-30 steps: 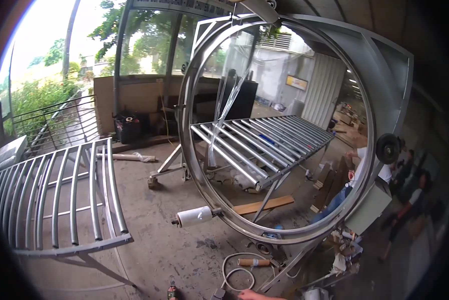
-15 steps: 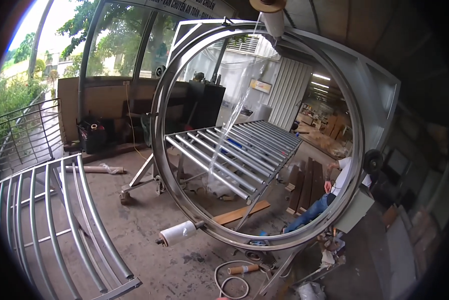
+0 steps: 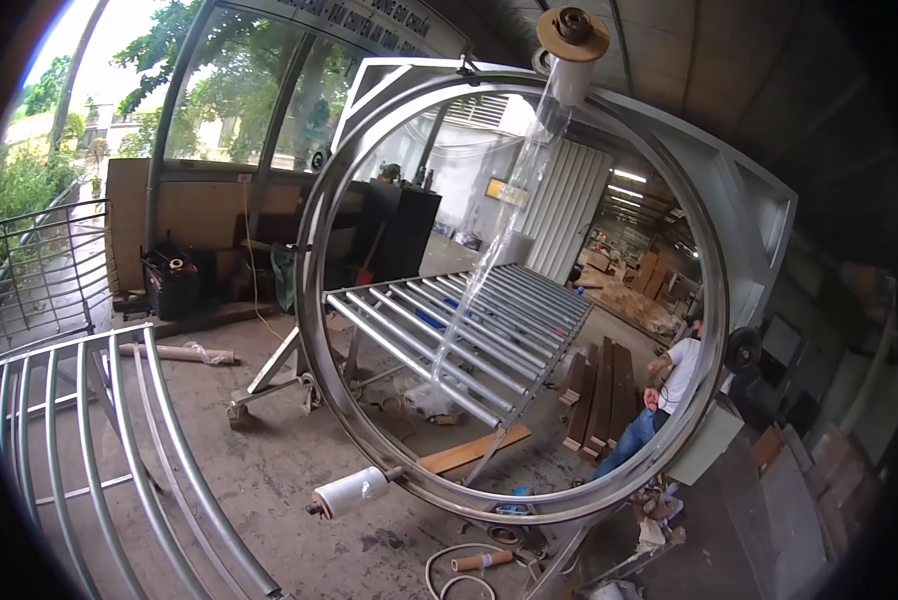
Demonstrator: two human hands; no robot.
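Observation:
Neither of my hands shows at this moment. Ahead stands a large upright metal ring (image 3: 319, 372) on a white frame (image 3: 759, 190). A roll of clear film (image 3: 571, 78) on a flanged spool sits at the ring's top, and a twisted strand of film (image 3: 489, 262) hangs down from it across the opening. At the ring's lower left is a second film roll (image 3: 354, 492). Through the opening a roller conveyor (image 3: 419, 318) runs away from me. Another roller conveyor (image 3: 84, 400) lies at the near left.
Beyond the ring at right is a person in a white shirt (image 3: 681, 372), beside stacked brown boards (image 3: 619, 395). A hose (image 3: 434, 575) and a cardboard tube (image 3: 482, 561) lie on the floor below. A wrapped tube (image 3: 179, 354) lies at left; a grey box (image 3: 707, 440) adjoins the ring.
The view has tilted up, so the scene sits lower and the top roll shows fully. The person beyond the ring stands more upright. A small skin-coloured patch at the bottom edge has gone.

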